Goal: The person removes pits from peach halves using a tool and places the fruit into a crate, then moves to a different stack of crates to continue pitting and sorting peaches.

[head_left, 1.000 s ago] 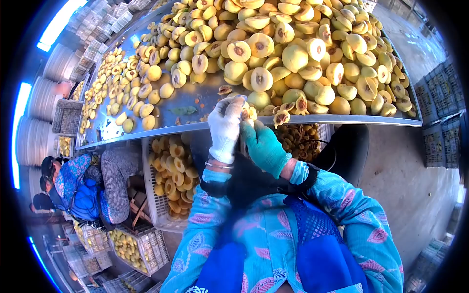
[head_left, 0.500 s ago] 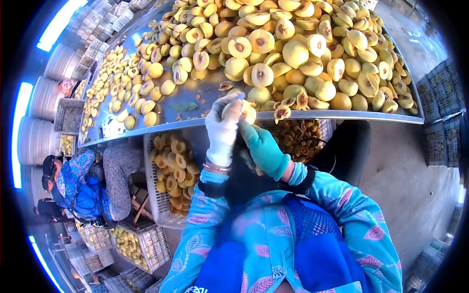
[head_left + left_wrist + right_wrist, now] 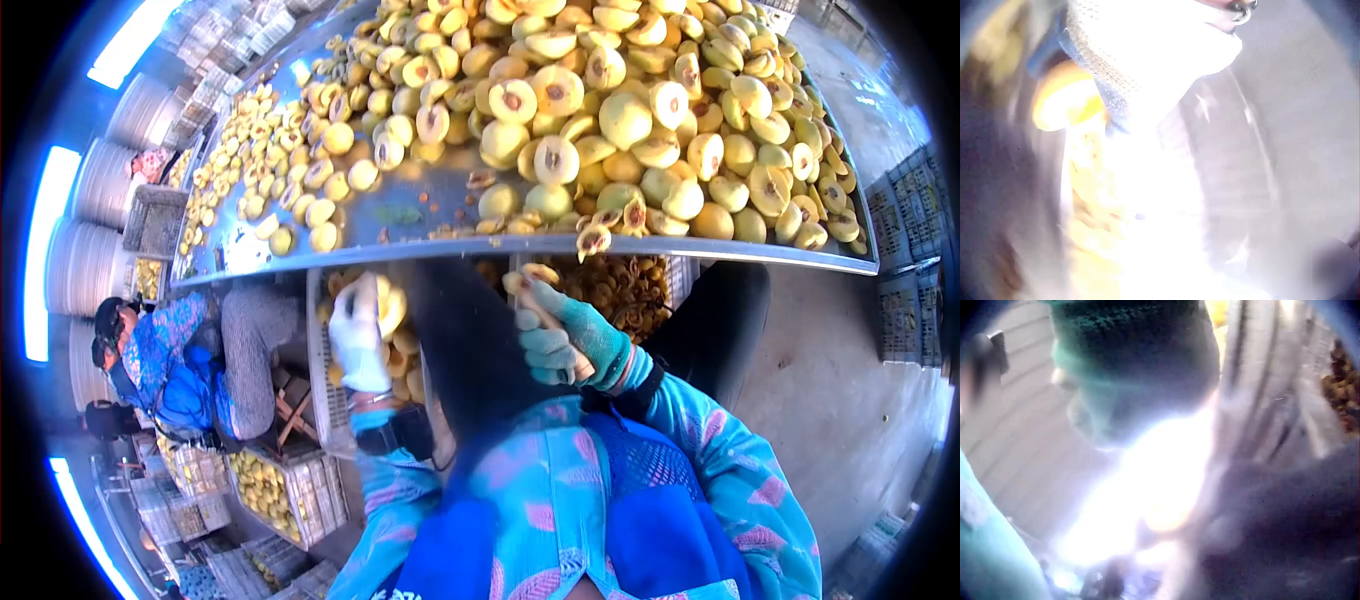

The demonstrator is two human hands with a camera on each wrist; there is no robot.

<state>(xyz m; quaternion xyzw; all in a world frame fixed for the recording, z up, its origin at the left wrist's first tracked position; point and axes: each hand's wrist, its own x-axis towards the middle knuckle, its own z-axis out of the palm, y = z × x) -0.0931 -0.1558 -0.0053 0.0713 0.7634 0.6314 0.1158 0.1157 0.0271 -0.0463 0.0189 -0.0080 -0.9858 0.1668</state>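
In the head view my left hand [image 3: 358, 335], in a white glove, holds a yellow peach half [image 3: 390, 306] over a crate of peach halves [image 3: 320, 375] below the table edge. That peach half [image 3: 1069, 100] shows orange at the fingertips in the left wrist view, where glare whitens much of the picture. My right hand [image 3: 580, 340], in a teal glove, grips a wooden-handled tool [image 3: 548, 318] above my lap. By the tool's upper end is a small yellowish fruit piece [image 3: 540, 272]. Strong glare hides what the right hand [image 3: 1138, 375] holds in the right wrist view.
A metal table [image 3: 480, 248] bears a large heap of halved peaches [image 3: 625, 120]. Brown pits [image 3: 640, 290] fill a crate beneath its edge, beside my leg. At left a seated person [image 3: 180, 360] works near a crate of fruit [image 3: 318, 500]. Stacked crates [image 3: 910, 300] stand at right.
My hands were together at the table edge and have parted. The left moved left and down to the crate with the peach half; the right drew down slightly, with the tool now visible.
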